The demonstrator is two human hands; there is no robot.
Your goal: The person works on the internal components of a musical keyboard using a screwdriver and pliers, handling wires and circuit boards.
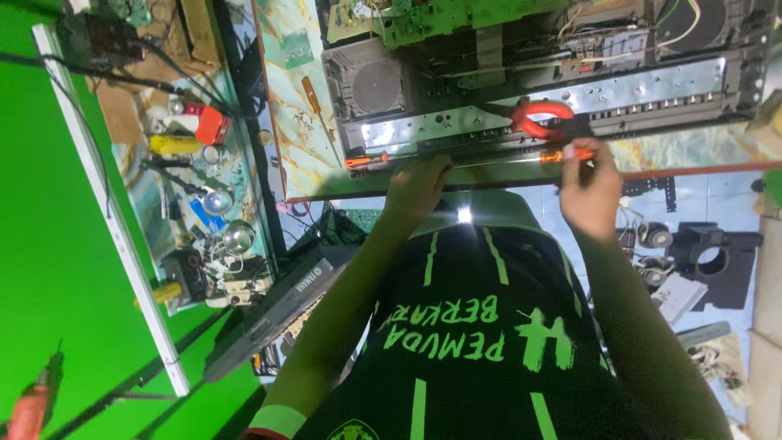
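An opened electronic keyboard chassis [652, 85] lies across the marbled table [297, 98], showing a round speaker [376, 85], circuit boards and wires. My left hand [415, 189] rests with curled fingers on the chassis's near edge, beside a small orange-handled tool [366, 161]. My right hand [590, 191] grips an orange-handled screwdriver [570, 153] held against the chassis's front rail. Red-handled pliers [538, 116] lie on the chassis just above that hand. My dark shirt with green print fills the lower middle.
A glass-topped side bench [244, 175] on the left holds several tools, a yellow cylinder [173, 144] and a red block [212, 126]. A black keyboard case [277, 314] leans below it. An orange drill [32, 403] is at the lower left. Black plastic parts [717, 261] lie on the floor at right.
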